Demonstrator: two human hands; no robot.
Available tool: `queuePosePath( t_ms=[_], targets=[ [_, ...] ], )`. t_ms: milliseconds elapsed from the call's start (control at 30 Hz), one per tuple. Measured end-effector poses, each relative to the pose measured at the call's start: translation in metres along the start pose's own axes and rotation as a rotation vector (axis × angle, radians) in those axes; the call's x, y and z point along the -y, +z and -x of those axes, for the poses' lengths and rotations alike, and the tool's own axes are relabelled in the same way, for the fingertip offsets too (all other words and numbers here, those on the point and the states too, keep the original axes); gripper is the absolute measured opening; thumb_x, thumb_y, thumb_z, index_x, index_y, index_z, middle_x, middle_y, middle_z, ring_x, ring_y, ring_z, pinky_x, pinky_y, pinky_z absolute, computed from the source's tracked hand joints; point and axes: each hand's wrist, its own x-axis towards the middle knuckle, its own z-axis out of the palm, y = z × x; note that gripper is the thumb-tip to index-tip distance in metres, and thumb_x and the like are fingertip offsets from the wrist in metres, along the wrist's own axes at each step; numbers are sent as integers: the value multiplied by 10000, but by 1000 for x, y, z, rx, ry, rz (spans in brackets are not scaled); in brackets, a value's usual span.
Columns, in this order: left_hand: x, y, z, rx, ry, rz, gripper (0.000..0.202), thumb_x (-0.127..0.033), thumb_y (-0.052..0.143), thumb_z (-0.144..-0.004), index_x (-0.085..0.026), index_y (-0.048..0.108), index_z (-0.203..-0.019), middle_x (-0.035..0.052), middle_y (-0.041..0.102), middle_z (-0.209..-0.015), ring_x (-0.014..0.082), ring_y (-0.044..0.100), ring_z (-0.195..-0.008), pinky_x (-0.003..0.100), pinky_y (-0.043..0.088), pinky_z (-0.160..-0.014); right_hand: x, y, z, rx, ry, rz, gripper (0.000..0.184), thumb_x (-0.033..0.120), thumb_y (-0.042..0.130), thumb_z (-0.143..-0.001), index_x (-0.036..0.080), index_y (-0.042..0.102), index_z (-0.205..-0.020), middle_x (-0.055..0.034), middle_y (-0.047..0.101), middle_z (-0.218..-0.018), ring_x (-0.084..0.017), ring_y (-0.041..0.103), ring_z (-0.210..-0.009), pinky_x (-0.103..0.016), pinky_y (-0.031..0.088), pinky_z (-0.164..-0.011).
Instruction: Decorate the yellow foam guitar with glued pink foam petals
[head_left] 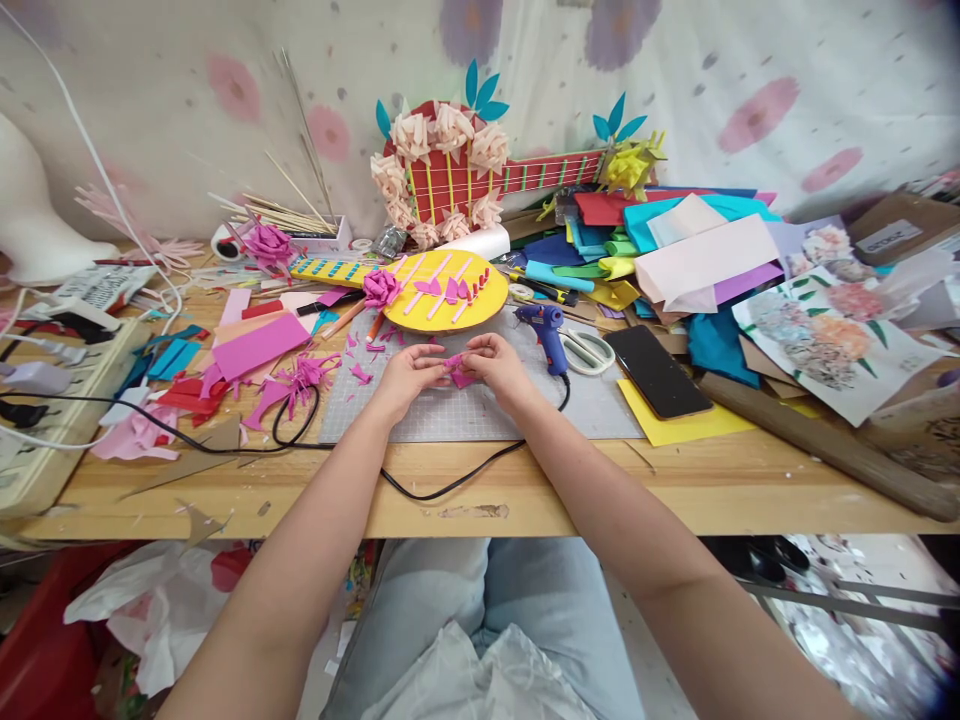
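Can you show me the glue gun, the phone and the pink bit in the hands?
Glue gun [553, 342]: head view, on its blue handle.
Phone [658, 371]: head view, on its dark screen.
Pink bit [460, 375]: head view, on its middle.

Small magenta piece [462, 379], partly hidden

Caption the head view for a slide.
Left hand and right hand hold a small pink piece over a gray cutting mat, near a blue glue gun and yellow lute-shaped craft.
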Motion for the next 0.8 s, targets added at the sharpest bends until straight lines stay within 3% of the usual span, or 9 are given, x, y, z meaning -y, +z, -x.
queuePosePath(
  t_ms=[233, 400, 567, 800],
  targets=[
    [-1, 0, 0, -1, -4, -2, 385, -101, 767, -575, -111, 586, -914, 29, 679, -719, 120, 645, -620, 282, 550, -653, -5, 0, -2, 6, -39, 52, 265, 154, 600, -581, 201, 452, -795, 52, 586, -653, -91, 566, -553, -250, 482, -566],
    [-1, 1, 1, -13, -4, -3, 380, -110, 767, -583, -108, 592, -920, 38, 682, -713, 134, 651, -645, 286, 551, -645, -10, -2, -5, -15, -155, 189, 244, 199, 596, -598, 210, 459, -800, 41, 585, -693, -117, 581, -637, -278, 488, -620],
    [-2, 1, 1, -14, -17, -11, 391, -136, 782, -581, -103, 591, -921, 46, 684, -732, 134, 649, -635, 304, 549, -665, -9, -2, 1, -53, -369, 398, 211, 184, 531, -644, 227, 447, -832, 34, 593, -733, -127, 584, -677, -298, 485, -682],
    [0, 2, 1, -33, -13, 3, 406, -134, 794, -564, -98, 592, -915, 62, 694, -753, 141, 655, -655, 299, 555, -663, -8, -1, 6, -44, -415, 450, 210, 183, 514, -675, 233, 430, -861, 25, 598, -757, -132, 590, -678, -290, 479, -664]
  ],
)
